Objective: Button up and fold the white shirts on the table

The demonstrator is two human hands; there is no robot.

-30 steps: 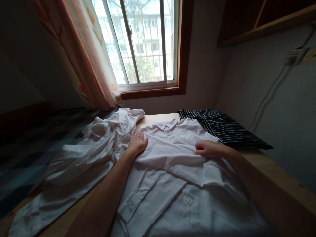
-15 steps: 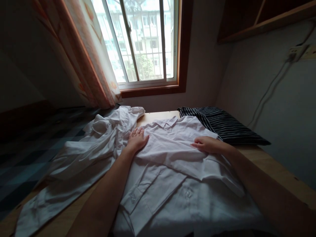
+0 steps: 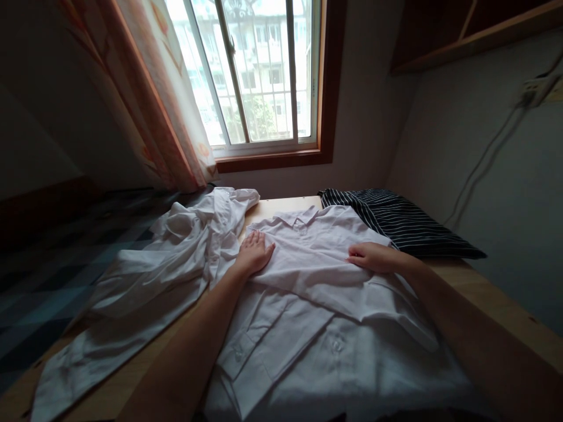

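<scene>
A flowered curtain [image 3: 149, 99] hangs along the left side of the window [image 3: 253, 70]; a pale building [image 3: 266, 50] and a tree [image 3: 260, 114] show through it. Right of the window are a wooden shelf [image 3: 484, 44], a socket [image 3: 531, 92] and its drooping cord [image 3: 487, 151]. Below the window lie a checked cover [image 3: 57, 287], far left, and a striped cloth [image 3: 409, 225], to the right.

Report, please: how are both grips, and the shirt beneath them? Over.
Left grip open, flat on white shirt; right grip curled on it, pinch unclear. Shirt spread, creased. Rumpled white garment left, striped cloth right, neither apparently in the way.
</scene>
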